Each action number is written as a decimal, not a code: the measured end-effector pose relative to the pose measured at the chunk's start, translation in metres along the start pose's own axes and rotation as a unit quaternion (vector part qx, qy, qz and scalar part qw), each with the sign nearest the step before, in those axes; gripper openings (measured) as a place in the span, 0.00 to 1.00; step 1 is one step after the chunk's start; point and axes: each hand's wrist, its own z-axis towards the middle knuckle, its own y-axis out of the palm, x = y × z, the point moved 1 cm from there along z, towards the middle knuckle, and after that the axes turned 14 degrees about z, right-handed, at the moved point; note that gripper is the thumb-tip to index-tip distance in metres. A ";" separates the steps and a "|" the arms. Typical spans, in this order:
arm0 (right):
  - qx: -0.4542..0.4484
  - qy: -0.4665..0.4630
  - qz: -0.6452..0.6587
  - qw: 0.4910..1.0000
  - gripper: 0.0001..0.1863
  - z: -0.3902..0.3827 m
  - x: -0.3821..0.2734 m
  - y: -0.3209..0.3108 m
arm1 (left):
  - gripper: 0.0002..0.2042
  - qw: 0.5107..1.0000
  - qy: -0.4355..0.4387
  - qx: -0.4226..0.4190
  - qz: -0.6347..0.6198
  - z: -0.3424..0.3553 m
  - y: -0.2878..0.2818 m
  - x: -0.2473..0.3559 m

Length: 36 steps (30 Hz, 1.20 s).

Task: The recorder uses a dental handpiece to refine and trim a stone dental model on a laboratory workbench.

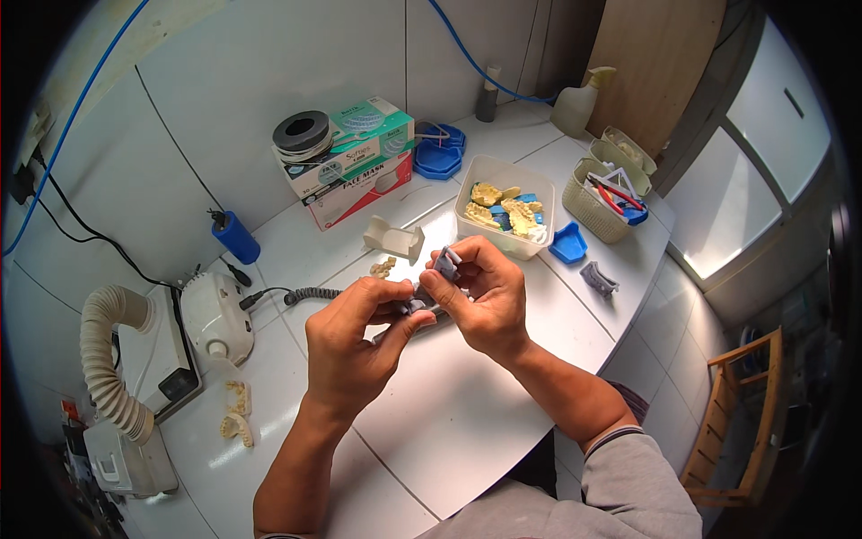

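Observation:
Over the white tiled table, my left hand (355, 337) pinches a small grey piece (416, 306) that looks like part of a dental model. My right hand (485, 292), just beside it, grips another grey piece (446, 261) between thumb and fingers. The two pieces are close together; fingers hide whether they touch or join. Below and behind the hands lies a slim grey tool, mostly covered, in line with a coiled cord (314, 294). A small cream dental model piece (382, 269) and an off-white open tray (393, 238) lie just beyond my hands.
Right of my hands are a clear tub (503, 241) of yellow dental models, a blue tray (567, 243), a grey model piece (599, 279) and a basket (597, 211). Left are a white motor unit (215, 316), ribbed hose (112, 359) and cream models (236, 415). Mask boxes (359, 180) stand behind.

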 end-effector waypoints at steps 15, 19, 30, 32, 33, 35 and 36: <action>-0.092 -0.002 -0.281 0.955 0.10 0.006 -0.005 -0.005 | 0.15 0.981 0.041 0.000 0.189 -0.010 0.013 0.008; -0.131 -0.054 -0.255 0.957 0.12 0.004 -0.003 -0.001 | 0.16 0.979 0.031 0.007 0.203 -0.008 0.008 0.007; -0.107 -0.092 -0.233 0.962 0.19 0.006 -0.008 0.000 | 0.19 0.988 0.008 -0.007 0.156 -0.008 0.000 0.013; -0.082 -0.085 -0.255 0.960 0.19 0.006 -0.008 -0.003 | 0.19 0.990 0.018 -0.021 0.139 -0.010 0.004 0.015; -0.056 -0.077 -0.279 0.955 0.19 0.006 -0.008 -0.006 | 0.19 0.992 0.019 -0.025 0.120 -0.011 0.008 0.017; -0.047 -0.095 -0.244 0.964 0.18 0.010 -0.007 -0.016 | 0.18 0.994 -0.002 -0.042 0.099 -0.008 0.008 0.012; -0.028 -0.066 -0.177 0.981 0.21 0.013 -0.012 -0.013 | 0.18 0.997 -0.071 -0.034 0.026 -0.005 0.001 0.008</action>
